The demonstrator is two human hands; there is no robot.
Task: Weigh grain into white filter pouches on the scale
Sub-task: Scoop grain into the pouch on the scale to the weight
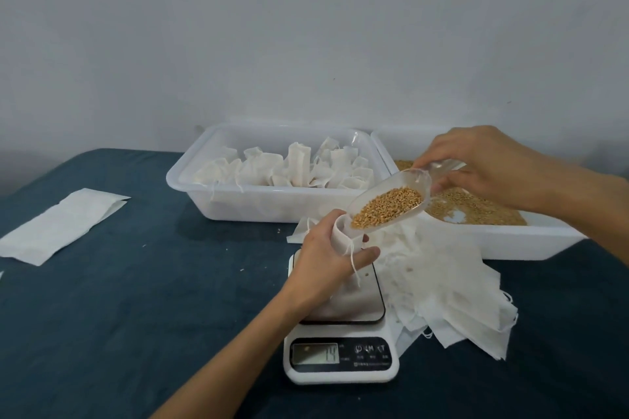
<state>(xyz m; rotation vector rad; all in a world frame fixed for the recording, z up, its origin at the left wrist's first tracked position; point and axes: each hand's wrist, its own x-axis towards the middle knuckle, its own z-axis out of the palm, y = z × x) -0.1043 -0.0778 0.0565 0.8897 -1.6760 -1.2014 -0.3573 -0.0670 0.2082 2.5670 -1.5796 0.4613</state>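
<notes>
A white digital scale (340, 359) stands near the table's front, its display lit. On its platform stands a white filter pouch (347, 299), and my left hand (326, 258) grips the pouch's open mouth. My right hand (490, 167) holds the handle of a clear plastic scoop (391, 201) heaped with golden grain. The scoop tilts down to the left, its lip at the pouch mouth. Behind it a white tray (510, 241) holds loose grain (473, 207).
A second white tray (258, 207) at the back holds several filled, tied pouches. A loose pile of flat pouches (452, 292) lies right of the scale. More flat pouches (61, 224) lie at the left on the dark blue cloth.
</notes>
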